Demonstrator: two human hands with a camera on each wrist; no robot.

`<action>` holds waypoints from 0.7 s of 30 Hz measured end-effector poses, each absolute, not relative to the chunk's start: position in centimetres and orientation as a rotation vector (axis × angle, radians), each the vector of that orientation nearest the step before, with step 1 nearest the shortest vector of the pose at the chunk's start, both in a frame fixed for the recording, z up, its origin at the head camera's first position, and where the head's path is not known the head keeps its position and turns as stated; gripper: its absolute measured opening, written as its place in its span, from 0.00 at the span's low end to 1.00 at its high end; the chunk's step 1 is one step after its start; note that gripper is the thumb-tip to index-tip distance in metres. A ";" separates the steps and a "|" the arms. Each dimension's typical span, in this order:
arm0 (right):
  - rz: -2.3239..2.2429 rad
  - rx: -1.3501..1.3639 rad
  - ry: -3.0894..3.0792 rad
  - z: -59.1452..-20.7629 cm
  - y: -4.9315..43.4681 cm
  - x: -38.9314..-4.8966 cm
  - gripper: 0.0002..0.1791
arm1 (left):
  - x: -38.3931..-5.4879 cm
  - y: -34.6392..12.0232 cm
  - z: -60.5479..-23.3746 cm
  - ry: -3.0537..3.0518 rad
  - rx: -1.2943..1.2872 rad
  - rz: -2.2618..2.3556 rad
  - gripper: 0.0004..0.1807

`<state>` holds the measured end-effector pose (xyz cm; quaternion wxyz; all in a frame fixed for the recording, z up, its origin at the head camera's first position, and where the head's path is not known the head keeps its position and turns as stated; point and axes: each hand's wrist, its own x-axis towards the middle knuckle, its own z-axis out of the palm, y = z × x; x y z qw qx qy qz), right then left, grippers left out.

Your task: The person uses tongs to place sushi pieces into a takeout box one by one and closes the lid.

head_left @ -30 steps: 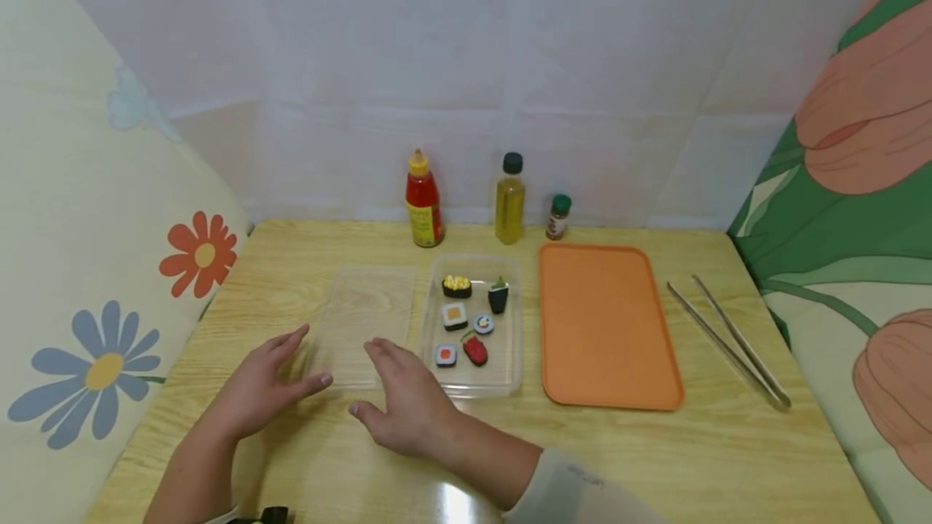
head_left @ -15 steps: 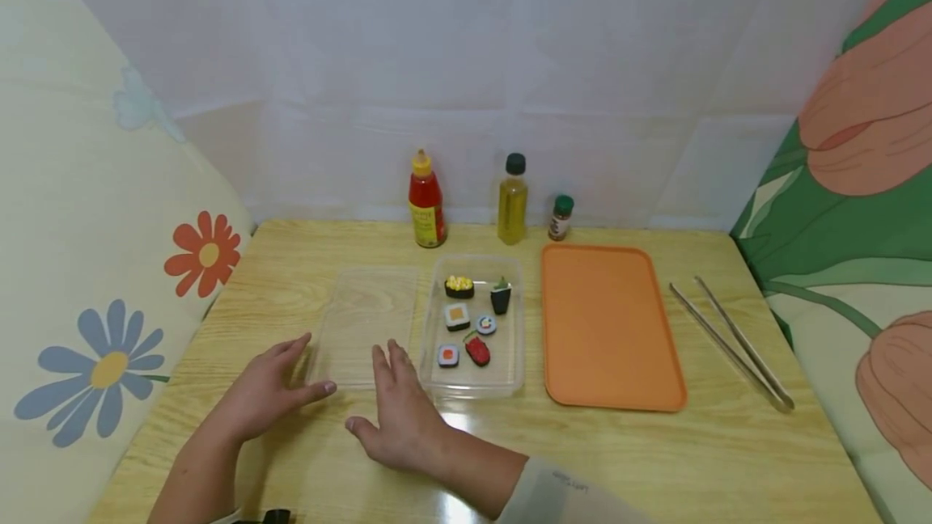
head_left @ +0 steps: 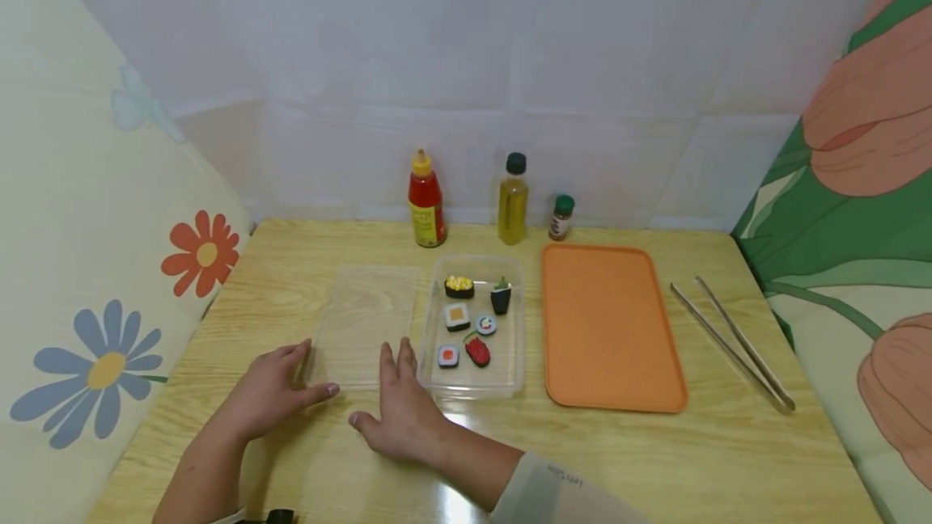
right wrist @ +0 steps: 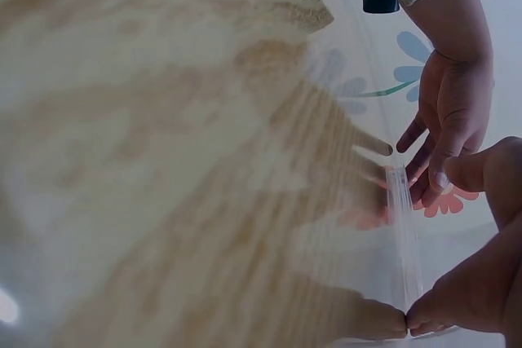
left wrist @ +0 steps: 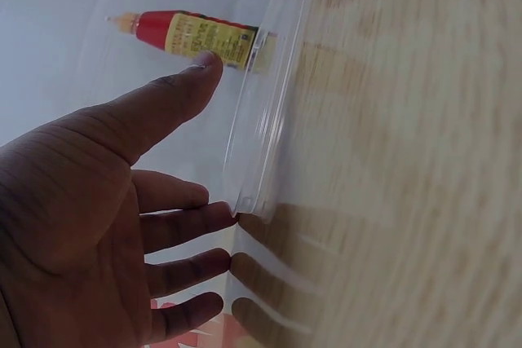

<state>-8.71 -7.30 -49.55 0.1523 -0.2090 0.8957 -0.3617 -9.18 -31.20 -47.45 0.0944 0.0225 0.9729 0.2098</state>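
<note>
A clear plastic lid (head_left: 364,322) lies flat on the table, left of a clear plastic box (head_left: 515,370). My left hand (head_left: 273,395) is at the lid's near left corner, thumb apart from the relaxed fingers. In the left wrist view those fingertips come right at the corner of the lid's rim (left wrist: 265,136). My right hand (head_left: 408,419) is at the lid's near right side, two straight fingers pointing away from me. In the right wrist view a fingertip (right wrist: 420,315) meets the table beside the rim. Inside the box sit several small sushi pieces (head_left: 456,316).
An orange tray (head_left: 612,330) lies right of the box, and metal tongs (head_left: 731,346) rest beyond it. Along the back stand a red sauce bottle (head_left: 425,204), an oil bottle (head_left: 513,204) and a small green-capped jar (head_left: 561,218). White cloth (head_left: 466,63) hangs behind the table.
My right hand has shifted slightly right, its fingers now pointing more directly away from me along the lid's right side. My left hand has hardly moved. Lid and box stay put.
</note>
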 end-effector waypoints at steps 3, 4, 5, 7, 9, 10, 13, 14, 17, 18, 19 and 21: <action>-1.045 -0.617 2.560 -49.5 -7.3 -8.6 0.55 | -9.2 -31.2 -47.3 2.885 0.065 0.604 0.59; -1.048 -0.627 2.558 -49.4 -7.3 -8.5 0.55 | -9.2 -31.3 -47.2 2.884 0.068 0.603 0.58; -1.053 -0.638 2.554 -49.4 -7.3 -8.4 0.55 | -9.2 -31.4 -47.0 2.888 0.076 0.603 0.58; -1.066 -0.666 2.550 -49.2 -7.3 -8.3 0.55 | -9.2 -31.5 -46.7 2.891 0.072 0.611 0.57; -1.083 -0.690 2.553 -48.9 -7.2 -8.3 0.55 | -9.2 -31.7 -46.2 2.899 0.066 0.637 0.57; -1.095 -0.703 2.555 -48.7 -7.1 -8.2 0.55 | -9.1 -31.8 -46.0 2.901 0.060 0.654 0.57; -1.121 -0.735 2.563 -48.2 -7.0 -8.2 0.55 | -9.0 -32.0 -45.4 2.904 0.027 0.694 0.57; -1.127 -0.743 2.565 -48.0 -6.9 -8.2 0.55 | -9.0 -32.1 -45.2 2.905 0.021 0.704 0.57; -1.153 -0.751 2.562 -47.6 -6.7 -8.3 0.55 | -8.7 -32.2 -44.6 2.910 -0.002 0.726 0.57; -1.172 -0.753 2.555 -47.5 -6.6 -8.3 0.55 | -8.6 -32.2 -44.5 2.913 -0.010 0.734 0.56; -1.192 -0.756 2.548 -47.3 -6.5 -8.4 0.54 | -8.6 -32.2 -44.3 2.916 -0.020 0.742 0.56; -1.230 -0.768 2.545 -46.9 -6.2 -8.5 0.54 | -8.4 -32.2 -44.1 2.926 -0.037 0.766 0.56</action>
